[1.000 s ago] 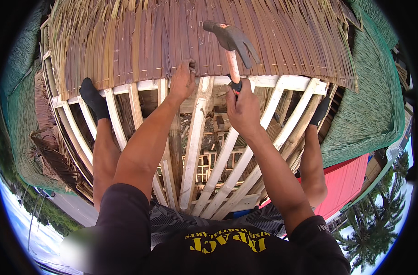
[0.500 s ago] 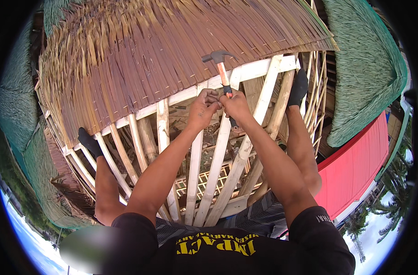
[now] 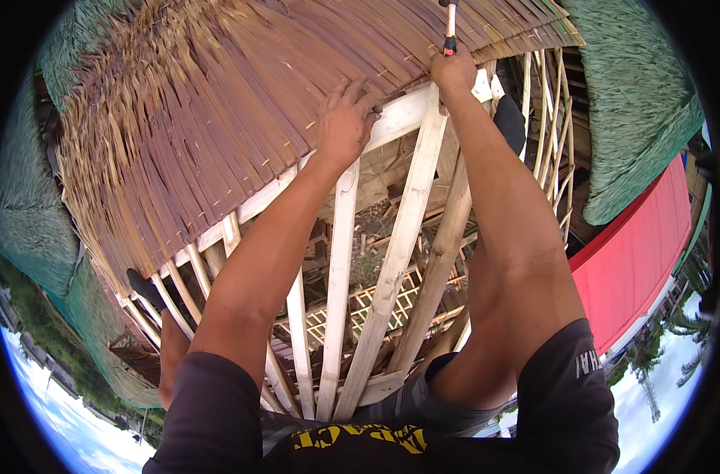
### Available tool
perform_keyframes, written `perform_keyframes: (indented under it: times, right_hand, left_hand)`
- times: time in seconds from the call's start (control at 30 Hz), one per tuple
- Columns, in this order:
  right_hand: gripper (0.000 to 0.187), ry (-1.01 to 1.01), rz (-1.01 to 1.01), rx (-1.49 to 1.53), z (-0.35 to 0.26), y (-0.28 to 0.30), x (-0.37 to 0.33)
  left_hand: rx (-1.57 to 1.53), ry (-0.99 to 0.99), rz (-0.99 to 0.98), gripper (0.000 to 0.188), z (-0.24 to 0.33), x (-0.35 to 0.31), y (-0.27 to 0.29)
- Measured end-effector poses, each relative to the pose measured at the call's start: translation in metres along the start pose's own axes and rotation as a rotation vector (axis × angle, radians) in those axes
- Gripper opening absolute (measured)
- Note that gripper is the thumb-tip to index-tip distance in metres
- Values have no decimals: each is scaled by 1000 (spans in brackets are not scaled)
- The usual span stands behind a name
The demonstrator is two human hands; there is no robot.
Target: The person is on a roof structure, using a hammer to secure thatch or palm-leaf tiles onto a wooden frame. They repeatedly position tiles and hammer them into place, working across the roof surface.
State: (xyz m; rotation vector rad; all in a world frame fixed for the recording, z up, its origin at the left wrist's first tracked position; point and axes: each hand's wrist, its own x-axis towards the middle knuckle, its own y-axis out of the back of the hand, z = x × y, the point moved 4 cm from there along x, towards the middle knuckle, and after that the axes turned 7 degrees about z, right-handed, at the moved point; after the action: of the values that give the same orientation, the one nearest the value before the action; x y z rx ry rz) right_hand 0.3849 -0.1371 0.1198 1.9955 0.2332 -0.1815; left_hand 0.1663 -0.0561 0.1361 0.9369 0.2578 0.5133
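So the hammer (image 3: 451, 22) is way up at the top edge of the frame, a bit right of center, with its head mostly cut off from where I'm looking. The right hand (image 3: 453, 73) is clamped around the dark lower part of the handle, which points up over the thatch. Left hand (image 3: 346, 126) is lying across the lower edge of the thatch panel (image 3: 241, 95), upper middle of the frame, knuckles up and fingers a little bent. Honestly can't tell if those fingers are pinching anything.

The panel's brown strips fill most of the upper left and top, and its edge overlaps a pale wooden beam (image 3: 407, 110) that slants up toward the right. Below that, bare rafters (image 3: 411, 186) fan down to the bottom middle, and through the gaps you can see a wooden lattice (image 3: 320, 324) well below.

The person's straddling the lot in a dark shirt (image 3: 214, 415), one black-socked foot (image 3: 143, 286) at center left, the other foot (image 3: 510, 122) at upper right. Further out there's green-netted thatch (image 3: 644, 103) at upper right, more greenish roofing (image 3: 28, 205) on the far left, a red roof (image 3: 640, 261) at right, and palms (image 3: 688, 328) at lower right.
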Motion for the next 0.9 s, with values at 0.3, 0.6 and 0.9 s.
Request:
perform_keyframes:
  times: [0.3, 0.6, 0.9]
  right_hand:
    - [43, -207, -2, 160, 7, -7, 29]
    - [36, -179, 40, 208, 6, -1, 36]
    - [29, -349, -79, 330, 9, -18, 75]
  left_hand:
    - [252, -361, -398, 29, -9, 40, -34]
    - [190, -232, -243, 34, 18, 51, -32]
    - [-81, 46, -198, 24, 5, 72, -33]
